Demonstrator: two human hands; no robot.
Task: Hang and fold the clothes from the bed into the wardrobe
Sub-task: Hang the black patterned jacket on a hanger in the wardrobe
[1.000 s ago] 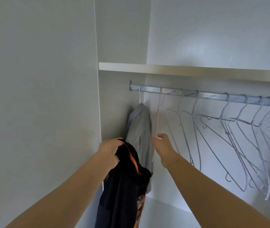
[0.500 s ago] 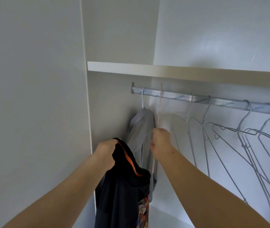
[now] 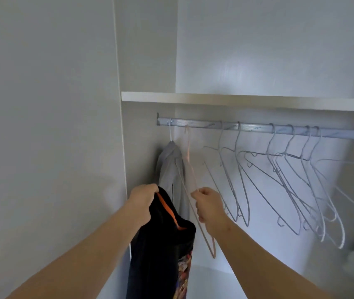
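"Head view: what do you have in each hand?"

"My left hand (image 3: 142, 198) is bunched round the top of the dark garment (image 3: 161, 244), which hangs down by the wardrobe's left wall, not yet on anything. My right hand (image 3: 208, 207) pinches the sloping wire of the pink hanger (image 3: 188, 147). Its hook looks to sit over the rail (image 3: 253, 127), between the grey shirt (image 3: 172, 167) and the empty grey hangers (image 3: 244, 201)."

"So how do you get it off cleanly?"

"I judge I should lift so the hook clears the rail's top, then draw it toward me. Going sideways may snag the shirt's hanger. A thin wire will twist in a pinch, so I'd close more fingers round it. Then I'd feed one shoulder into the garment's opening, marked by the orange trim (image 3: 167, 209)."
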